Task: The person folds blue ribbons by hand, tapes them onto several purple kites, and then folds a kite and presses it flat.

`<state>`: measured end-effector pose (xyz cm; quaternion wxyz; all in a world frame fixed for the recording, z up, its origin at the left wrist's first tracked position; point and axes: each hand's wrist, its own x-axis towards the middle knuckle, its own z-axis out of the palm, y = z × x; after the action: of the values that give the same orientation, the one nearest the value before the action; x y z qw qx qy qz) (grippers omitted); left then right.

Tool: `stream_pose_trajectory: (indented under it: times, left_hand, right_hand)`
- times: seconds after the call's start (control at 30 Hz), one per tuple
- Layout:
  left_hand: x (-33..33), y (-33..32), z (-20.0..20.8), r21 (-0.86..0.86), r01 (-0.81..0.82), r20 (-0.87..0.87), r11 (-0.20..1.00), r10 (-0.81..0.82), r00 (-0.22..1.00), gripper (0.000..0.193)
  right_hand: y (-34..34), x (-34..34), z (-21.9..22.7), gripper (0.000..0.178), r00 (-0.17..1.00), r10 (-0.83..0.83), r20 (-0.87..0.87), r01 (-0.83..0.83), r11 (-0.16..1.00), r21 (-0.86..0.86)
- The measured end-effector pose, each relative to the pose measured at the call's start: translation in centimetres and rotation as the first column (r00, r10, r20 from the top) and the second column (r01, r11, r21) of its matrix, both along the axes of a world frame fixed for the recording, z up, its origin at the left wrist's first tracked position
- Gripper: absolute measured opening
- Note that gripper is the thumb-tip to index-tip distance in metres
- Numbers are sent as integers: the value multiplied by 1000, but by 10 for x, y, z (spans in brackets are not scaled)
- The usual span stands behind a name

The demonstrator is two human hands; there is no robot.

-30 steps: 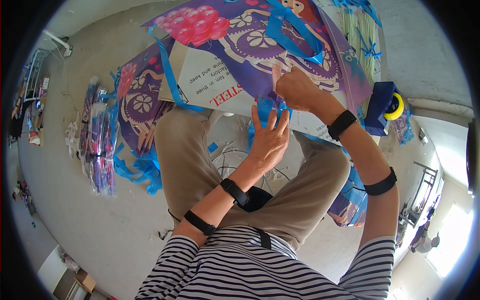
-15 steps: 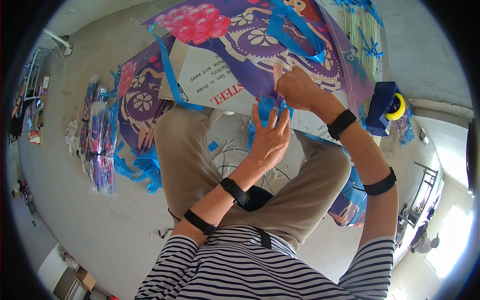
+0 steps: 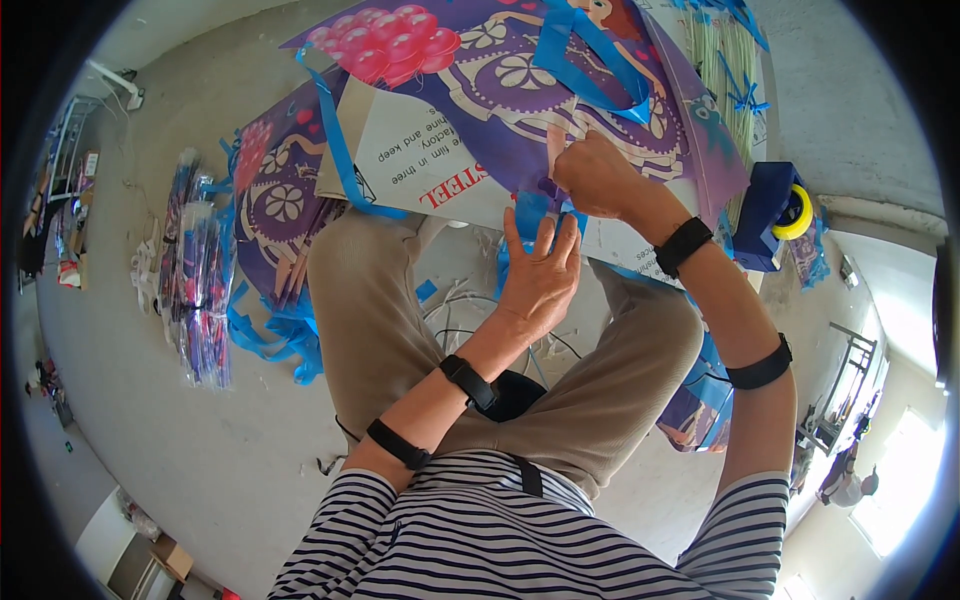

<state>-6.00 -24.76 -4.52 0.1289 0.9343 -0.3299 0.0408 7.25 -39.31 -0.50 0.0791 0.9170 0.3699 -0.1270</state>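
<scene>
A purple sheet (image 3: pixel 480 120) printed with a cartoon figure and pink balloons spreads over a white printed board (image 3: pixel 365 125) across my knees. My left hand (image 3: pixel 540 270) rests with its fingers stretched apart at the sheet's near tip, touching a blue piece of film (image 3: pixel 531 207). Just right of it, my right hand (image 3: pixel 600 180) is closed in a fist above the tip. A small purple strip (image 3: pixel 552 195) shows beside its knuckles; what the fist holds is hidden. A loose blue ribbon (image 3: pixel 552 45) lies looped over the sheet.
Clear-wrapped bundles (image 3: pixel 205 290) lie on the floor at left, beside another printed purple sheet (image 3: pixel 280 200) with blue ribbons (image 3: pixel 300 345). At right are thin pale sticks (image 3: pixel 725 80) with blue ties and a dark blue block with a yellow ring (image 3: pixel 795 212).
Both hands stay almost in place. A little more of the small purple strip shows over the blue film between them.
</scene>
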Motion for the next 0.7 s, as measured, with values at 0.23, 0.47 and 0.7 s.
stream_pose_trajectory:
  times: [0.23, 0.47, 0.7]
  left_hand:
    - [1, 0, 0, -12, 1, -8, 1000, -1, 1000, 57]
    - [1, 0, 0, 4, 9, -6, 1000, -9, 1000, 58]
    - [1, 0, -1, 5, 15, -13, 1000, -14, 1000, 58]
  right_hand:
    - [2, 4, 1, 49, 999, -4, -46, 4, 1000, 1]
    - [4, 4, -2, 51, 999, -35, 0, 35, 996, -82]
    - [7, 5, 1, 38, 994, -108, -5, 107, 989, -99]
